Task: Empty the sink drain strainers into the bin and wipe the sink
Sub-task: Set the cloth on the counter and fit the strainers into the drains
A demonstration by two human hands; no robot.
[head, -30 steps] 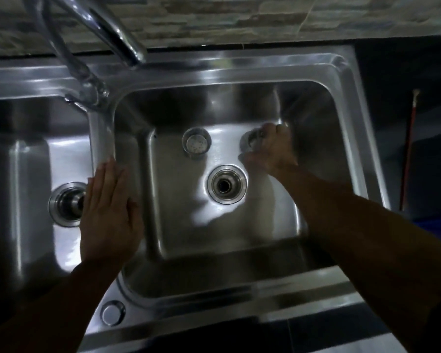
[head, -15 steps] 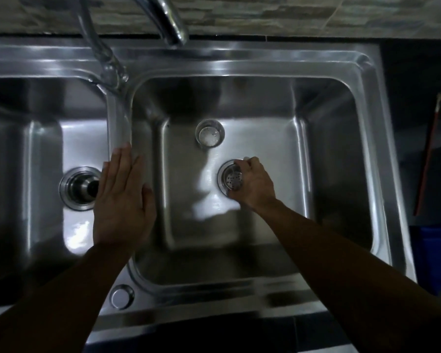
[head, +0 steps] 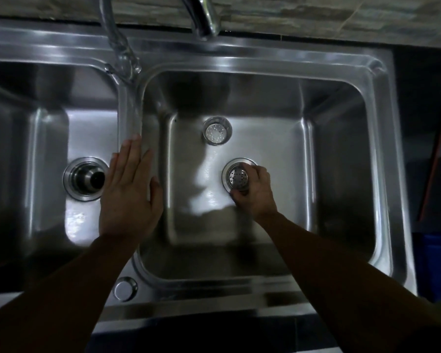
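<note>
Right hand (head: 256,193) pinches strainer (head: 237,177) at drain, its rim partly hidden; left hand (head: 129,197) flat, fingers spread on divider (head: 127,118); second strainer (head: 217,130) loose behind.

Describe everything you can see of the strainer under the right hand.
The strainer is a small round cup of shiny metal, its flat bottom pierced with many small holes; no debris shows in it. It stands upright, open side up, inside the ring of the drain in the right basin. The right hand grips its rim from the near right side, fingers curled round it. Whether it is fully seated or slightly lifted cannot be told.
</note>
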